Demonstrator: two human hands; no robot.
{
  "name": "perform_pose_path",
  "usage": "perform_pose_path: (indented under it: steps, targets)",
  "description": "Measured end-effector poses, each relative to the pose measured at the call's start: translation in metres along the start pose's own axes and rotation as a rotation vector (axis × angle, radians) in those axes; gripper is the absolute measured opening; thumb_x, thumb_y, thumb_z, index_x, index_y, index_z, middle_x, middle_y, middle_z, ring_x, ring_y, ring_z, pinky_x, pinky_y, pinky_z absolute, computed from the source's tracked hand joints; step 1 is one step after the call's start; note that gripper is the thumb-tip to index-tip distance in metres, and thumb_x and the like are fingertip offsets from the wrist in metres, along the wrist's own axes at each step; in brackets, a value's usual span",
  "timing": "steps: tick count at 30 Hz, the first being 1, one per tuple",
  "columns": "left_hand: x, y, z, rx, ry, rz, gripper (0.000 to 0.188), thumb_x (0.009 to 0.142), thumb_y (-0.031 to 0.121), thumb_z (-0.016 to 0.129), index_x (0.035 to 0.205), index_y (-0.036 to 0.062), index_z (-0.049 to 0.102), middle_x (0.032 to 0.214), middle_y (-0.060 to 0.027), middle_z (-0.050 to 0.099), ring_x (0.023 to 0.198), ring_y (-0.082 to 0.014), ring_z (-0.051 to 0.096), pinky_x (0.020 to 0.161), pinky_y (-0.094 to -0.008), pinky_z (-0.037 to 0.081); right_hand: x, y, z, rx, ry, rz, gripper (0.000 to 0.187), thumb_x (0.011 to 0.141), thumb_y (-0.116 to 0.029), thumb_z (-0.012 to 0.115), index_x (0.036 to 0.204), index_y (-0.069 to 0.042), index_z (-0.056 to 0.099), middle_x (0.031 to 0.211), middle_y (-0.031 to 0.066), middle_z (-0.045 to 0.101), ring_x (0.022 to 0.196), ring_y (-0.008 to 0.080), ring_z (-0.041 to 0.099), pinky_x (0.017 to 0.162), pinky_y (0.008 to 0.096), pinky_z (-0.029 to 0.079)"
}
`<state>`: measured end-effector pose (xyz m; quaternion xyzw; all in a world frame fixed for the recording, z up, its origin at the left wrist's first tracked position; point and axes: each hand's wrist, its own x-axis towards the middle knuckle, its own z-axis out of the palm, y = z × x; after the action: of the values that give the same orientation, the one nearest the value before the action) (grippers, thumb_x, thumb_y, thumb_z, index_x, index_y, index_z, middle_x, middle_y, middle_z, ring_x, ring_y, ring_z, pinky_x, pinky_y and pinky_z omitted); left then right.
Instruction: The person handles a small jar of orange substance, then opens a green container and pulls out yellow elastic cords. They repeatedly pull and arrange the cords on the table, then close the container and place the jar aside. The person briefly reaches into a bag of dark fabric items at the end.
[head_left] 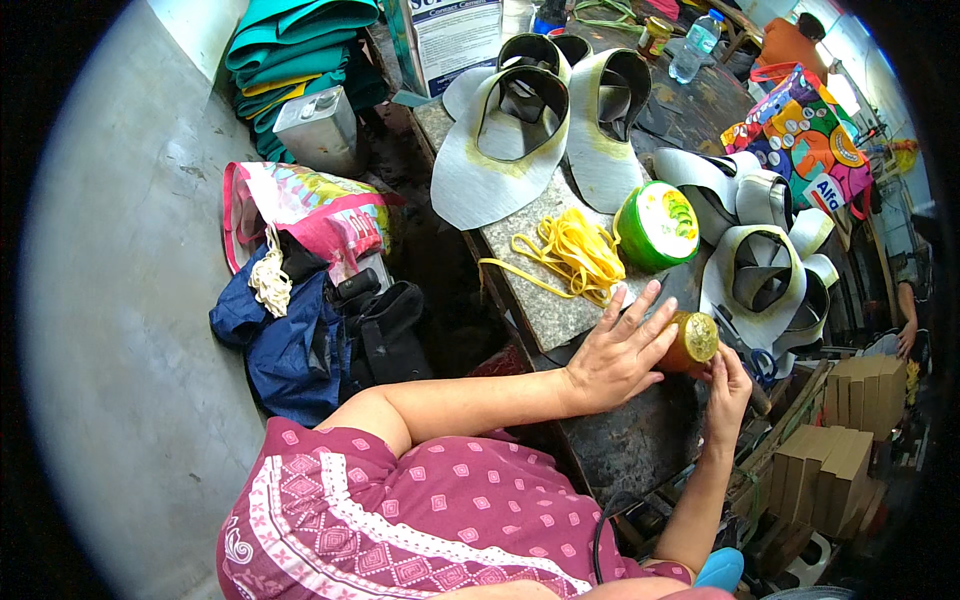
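An amber jar (692, 342) with a yellowish round end facing up sits between my two hands at the bench's edge. My left hand (622, 352) lies against its left side, fingers stretched and spread. On the other side, my right hand (727, 388) has its fingers and thumb closed on the jar's lower edge. Just beyond my left fingertips is a bundle of yellow flat lace (575, 255). Beside that stands a round green container (645, 228) with white and green at its top. Part of a pair of blue-handled scissors (763, 366) shows behind my right hand.
Grey-white shoe uppers (500, 190) stand on a speckled slab (545, 318); several more (757, 270) lie to the right. A plastic bottle (695, 48) and a colourful bag (800, 135) are farther back. Bags (300, 340) and a metal can (318, 130) sit left; cardboard boxes (820, 470) stand right.
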<state>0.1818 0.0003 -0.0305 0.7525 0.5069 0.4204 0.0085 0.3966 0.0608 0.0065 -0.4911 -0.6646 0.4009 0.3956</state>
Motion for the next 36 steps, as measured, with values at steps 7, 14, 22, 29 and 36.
perform_pose_path:
  steps: [7,14,22,29,36]
  targets:
    - [0.005,0.006,-0.013,0.003,0.099,0.015,0.061,0.078,0.038,0.079,0.127,0.0066,0.059,0.144,-0.0167,0.046,0.138,-0.0374,0.038,0.118,-0.0519,0.027,0.000,-0.017,0.006,-0.017,0.074,-0.028,0.057,0.108,-0.045,0.045,0.148,-0.005,0.045,0.093,0.0034,0.068,0.068,0.0062,0.058,0.058,0.0200,0.043]
    - [0.028,0.013,-0.012,-0.149,0.116,-0.074,0.089,0.076,0.041,0.082,0.145,0.0042,0.040,0.142,-0.0166,0.049,0.129,-0.0354,0.046,0.109,-0.0523,0.030,0.019,-0.031,0.019,-0.193,-0.135,-0.173,0.051,0.100,-0.020,0.059,0.146,-0.002,0.048,0.115,0.0093,0.057,0.108,0.0197,0.055,0.100,0.0343,0.043]
    - [0.033,0.005,-0.009,-0.148,0.086,-0.087,0.081,0.071,0.022,0.084,0.142,0.0058,0.047,0.118,-0.0103,0.064,0.121,-0.0297,0.050,0.105,-0.0500,0.032,0.014,-0.027,0.035,0.202,-0.011,-0.093,0.040,0.096,0.000,0.055,0.136,-0.006,0.050,0.095,-0.0007,0.053,0.090,0.0078,0.051,0.085,0.0227,0.041]
    - [0.025,0.008,-0.003,-0.083,0.082,-0.107,0.074,0.079,0.010,0.073,0.146,0.0022,0.043,0.129,-0.0132,0.060,0.126,-0.0321,0.050,0.111,-0.0530,0.030,0.019,-0.016,0.049,0.076,0.203,-0.247,0.037,0.098,0.003,0.050,0.134,-0.006,0.050,0.089,-0.0014,0.049,0.082,0.0070,0.047,0.080,0.0224,0.041]
    - [0.022,0.000,-0.009,-0.252,0.131,-0.118,0.083,0.076,0.004,0.061,0.153,-0.0026,0.031,0.147,-0.0215,0.049,0.134,-0.0396,0.046,0.116,-0.0610,0.027,0.022,-0.022,0.048,0.234,0.227,-0.149,0.058,0.102,0.000,0.043,0.156,-0.010,0.027,0.100,0.0096,0.067,0.088,0.0103,0.060,0.082,0.0233,0.048]
